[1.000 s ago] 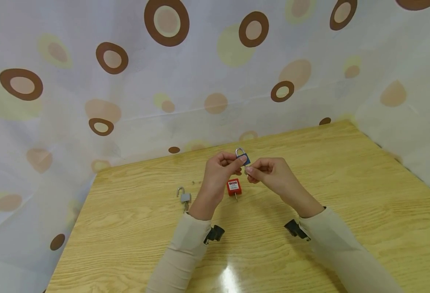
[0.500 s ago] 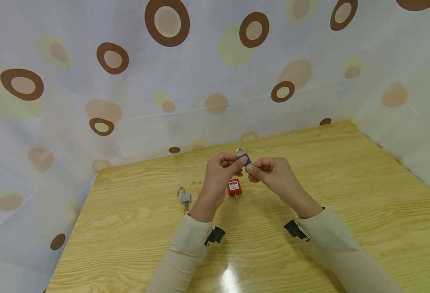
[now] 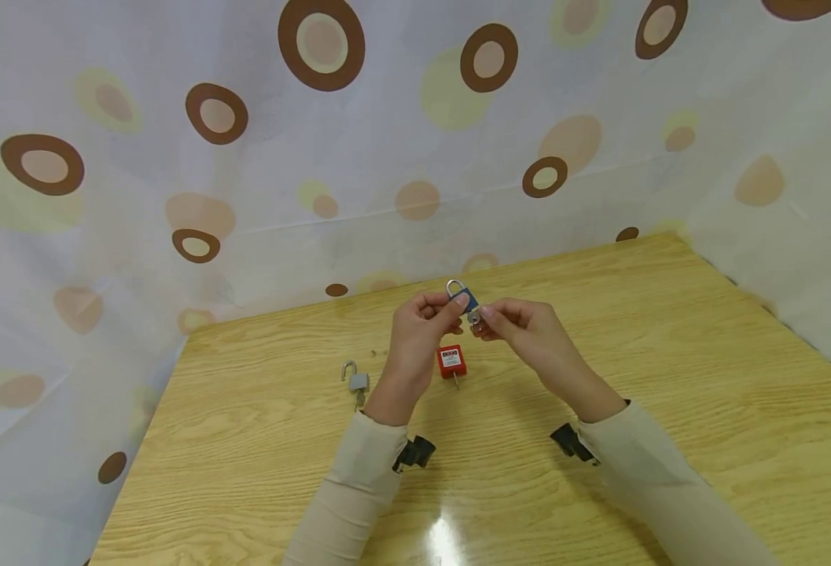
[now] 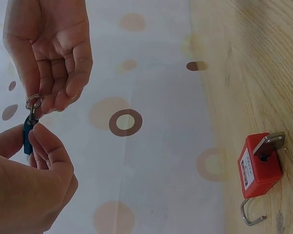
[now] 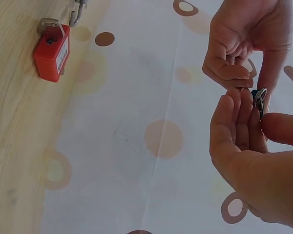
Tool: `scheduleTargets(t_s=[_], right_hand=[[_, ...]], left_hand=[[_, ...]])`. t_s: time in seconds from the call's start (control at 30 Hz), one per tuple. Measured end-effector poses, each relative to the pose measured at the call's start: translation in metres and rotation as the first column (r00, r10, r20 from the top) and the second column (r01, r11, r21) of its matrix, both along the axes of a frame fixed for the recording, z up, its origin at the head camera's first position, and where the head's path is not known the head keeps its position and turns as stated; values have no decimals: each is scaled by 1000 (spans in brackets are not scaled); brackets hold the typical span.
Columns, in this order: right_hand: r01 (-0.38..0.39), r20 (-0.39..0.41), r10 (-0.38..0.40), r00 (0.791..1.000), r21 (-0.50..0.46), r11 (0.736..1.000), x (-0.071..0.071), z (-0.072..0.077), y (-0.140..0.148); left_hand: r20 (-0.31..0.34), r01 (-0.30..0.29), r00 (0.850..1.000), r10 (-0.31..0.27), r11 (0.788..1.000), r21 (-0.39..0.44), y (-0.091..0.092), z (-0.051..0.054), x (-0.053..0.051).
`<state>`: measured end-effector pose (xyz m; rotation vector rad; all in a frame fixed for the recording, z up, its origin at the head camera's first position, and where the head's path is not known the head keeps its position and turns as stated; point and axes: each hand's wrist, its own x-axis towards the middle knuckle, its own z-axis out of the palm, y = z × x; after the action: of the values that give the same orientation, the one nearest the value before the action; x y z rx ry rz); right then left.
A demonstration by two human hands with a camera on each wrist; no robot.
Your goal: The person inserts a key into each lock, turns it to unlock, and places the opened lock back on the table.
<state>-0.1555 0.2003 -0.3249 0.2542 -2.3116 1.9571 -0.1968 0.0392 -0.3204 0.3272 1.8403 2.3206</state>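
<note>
My left hand (image 3: 415,338) pinches a small blue padlock (image 3: 470,302) between thumb and fingers, above the table, its silver shackle pointing up and away. A silver key (image 3: 474,317) is at the padlock's lower end, with a key ring (image 4: 34,101) hanging on it. My right hand (image 3: 531,334) has its thumb and fingertips at the key and pinches it. In the left wrist view the key stands in line with the padlock body (image 4: 27,136). How deep it sits in the lock is hidden by the fingers.
A red padlock (image 3: 451,360) with a white label and a key in it lies on the wooden table (image 3: 245,472) below the hands. Left of it lies a grey padlock (image 3: 358,382) with its shackle open and keys attached. A patterned sheet (image 3: 387,157) hangs behind.
Both hands have shifted slightly up with the blue padlock, which also moved a little left. The key, mostly covered by the right fingers before, now shows more.
</note>
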Motion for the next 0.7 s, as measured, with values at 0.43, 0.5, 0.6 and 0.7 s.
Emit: scheduleTargets(t_s=[0.43,0.5,0.6,0.7], right_hand=[[37,31,-36,999,-50,998,3,-3,-13],[29,42,-25,999,-96,995,4,-4,-14],[6,58,3,998,-152,988,4,-4,-13],[-31,89,51,995,-214,976,4,-4,-12]], left_hand=[[21,-8,1000,9,1000,-26,0,-3,5],[28,-6,1000,7,1000,-28,0,-3,5],[38,-1,999,2,999,-36,1,-3,5],[51,2,999,0,999,-46,1,-3,5]])
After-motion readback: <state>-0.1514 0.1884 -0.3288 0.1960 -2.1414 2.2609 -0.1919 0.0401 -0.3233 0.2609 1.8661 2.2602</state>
